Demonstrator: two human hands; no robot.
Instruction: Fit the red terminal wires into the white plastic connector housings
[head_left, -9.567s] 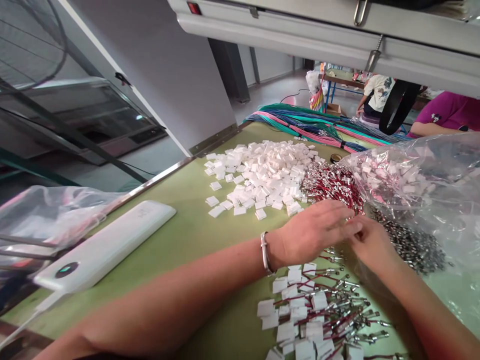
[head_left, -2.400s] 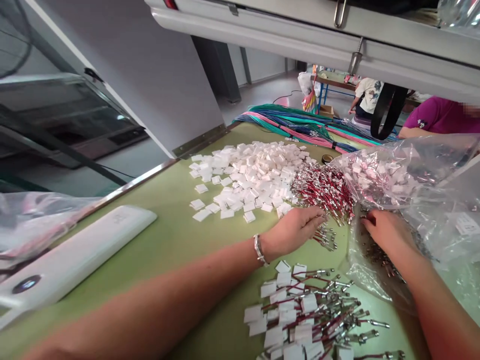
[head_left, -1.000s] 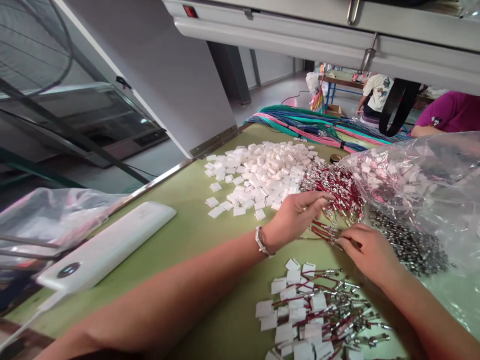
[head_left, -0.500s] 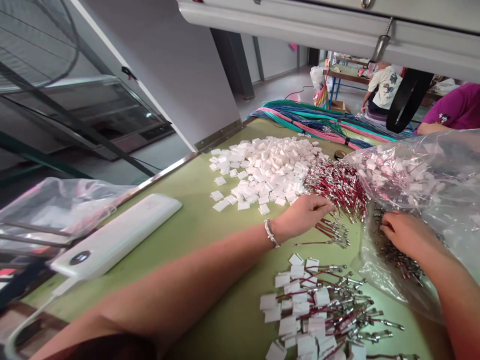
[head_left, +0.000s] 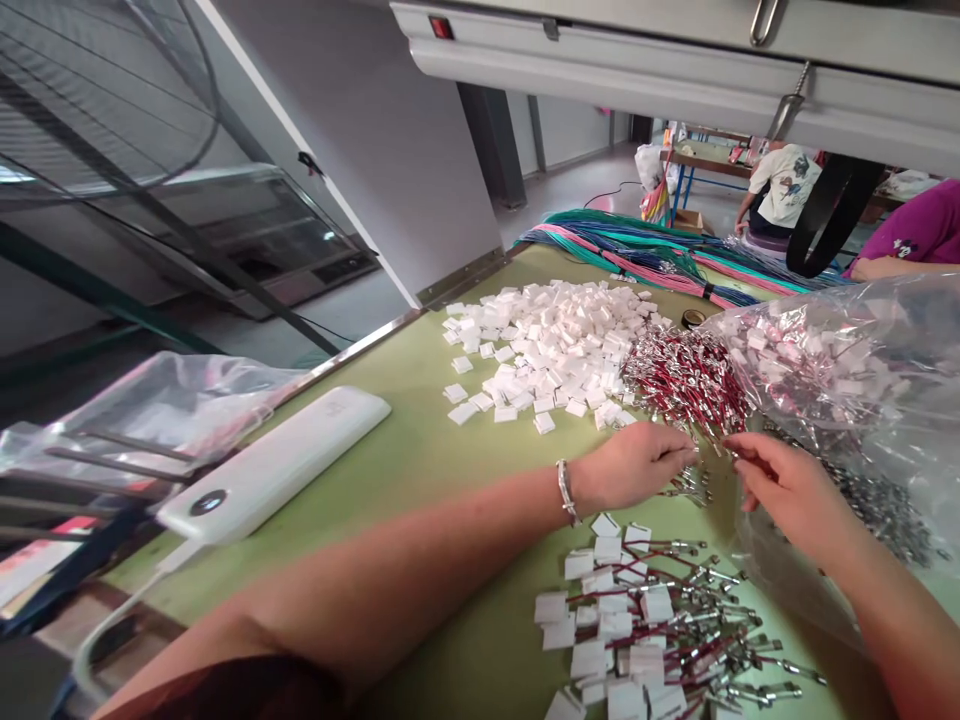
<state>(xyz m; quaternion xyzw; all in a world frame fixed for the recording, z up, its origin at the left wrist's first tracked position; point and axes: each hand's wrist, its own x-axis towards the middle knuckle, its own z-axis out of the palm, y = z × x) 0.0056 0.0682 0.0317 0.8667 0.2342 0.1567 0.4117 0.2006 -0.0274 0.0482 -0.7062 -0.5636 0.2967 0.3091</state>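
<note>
My left hand, with a bracelet at the wrist, is closed in a pinch beside the pile of short red wires with metal terminals. What sits between its fingertips is too small to make out. Facing it, my right hand also pinches, its fingertips close to the left ones; a tiny shiny piece may show there. A few loose red wires lie partly hidden under the left hand. Nearer to me lie white plastic housings with red wires and metal ends attached.
White housings are heaped further back. On the right, a clear plastic bag holds wired housings; small dark metal pieces lie beside it. A white power bank with a cable lies left. Wire bundles line the back; two people sit beyond.
My right hand has moved left, away from the dark metal pieces at the bag, to meet the left hand. The left hand stays in a pinch near the red wires. The view has shifted slightly.
</note>
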